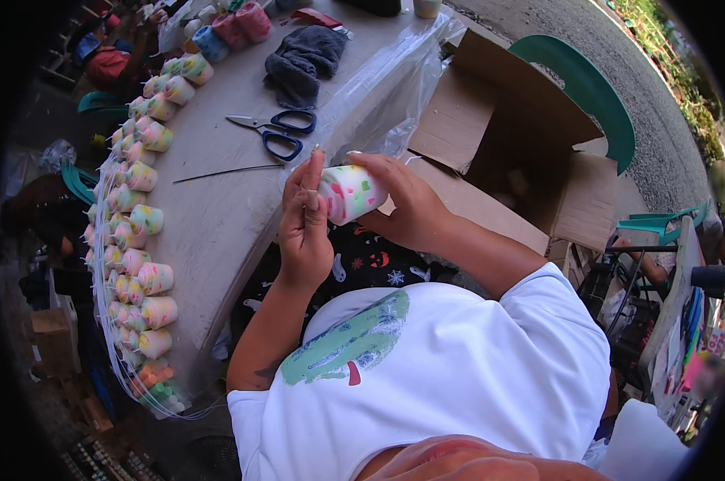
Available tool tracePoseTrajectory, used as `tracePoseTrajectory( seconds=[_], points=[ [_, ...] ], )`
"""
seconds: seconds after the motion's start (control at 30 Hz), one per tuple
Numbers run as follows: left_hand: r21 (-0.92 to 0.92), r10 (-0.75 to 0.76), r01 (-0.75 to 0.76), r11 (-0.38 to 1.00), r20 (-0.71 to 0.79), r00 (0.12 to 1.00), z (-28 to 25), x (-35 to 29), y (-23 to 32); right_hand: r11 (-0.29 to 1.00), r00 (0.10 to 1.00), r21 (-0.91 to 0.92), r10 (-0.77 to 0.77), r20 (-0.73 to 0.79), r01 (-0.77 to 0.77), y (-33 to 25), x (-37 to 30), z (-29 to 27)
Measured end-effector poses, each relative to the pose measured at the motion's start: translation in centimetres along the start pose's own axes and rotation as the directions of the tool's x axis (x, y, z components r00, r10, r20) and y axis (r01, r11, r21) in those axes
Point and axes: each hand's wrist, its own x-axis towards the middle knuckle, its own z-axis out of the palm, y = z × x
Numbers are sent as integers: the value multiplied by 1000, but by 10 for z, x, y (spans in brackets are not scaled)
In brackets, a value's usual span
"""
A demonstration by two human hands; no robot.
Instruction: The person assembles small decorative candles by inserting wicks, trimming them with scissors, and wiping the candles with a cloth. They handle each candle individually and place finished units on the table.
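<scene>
The right hand (414, 204) curls around a white, colour-speckled cylindrical cup (353, 194); the left hand (302, 240), fingers straight, lies against its end, by the near edge of the pale worktop (210, 216). Blue-handled metal scissors (280, 133) and a thin dark rod (226, 173) lie beyond. Bare surface runs to pastel-speckled cups (159, 279) along the left edge; an open brown cardboard box (452, 120) stands past the right.

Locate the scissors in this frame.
In the head view, the scissors lie on the table, upper left of centre, between the dark cloth and the thin rod, beyond the left hand.
</scene>
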Motion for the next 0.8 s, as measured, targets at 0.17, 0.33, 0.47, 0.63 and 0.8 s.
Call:
tracePoseTrajectory(
  seconds=[0.17, 0.33, 0.47, 0.63, 0.8],
  points=[
    [237, 102, -114, 965, 64, 993, -7, 23, 7, 971, 998, -235, 33, -56, -45, 17, -8, -60],
    [248, 239, -274, 929, 164, 957, 19, 50, 19, 807, 945, -495, 244, -218, -322, 70, -44, -161],
    [216, 191, -230, 949, 187, 964, 43, 58, 8, 598, 815, -558, 471, -337, -576, 153, -90, -199],
    [127, 118, -154, 980, 253, 960, 63, 62, 2, 281, 417, -601, 904, -96, -748, 295, -123, -177],
    [190, 89, -152, 970, 305, 948, 56, 66, -6, 161, 380, -684, 907, -182, -711, 285, -91, -161]
  ],
)
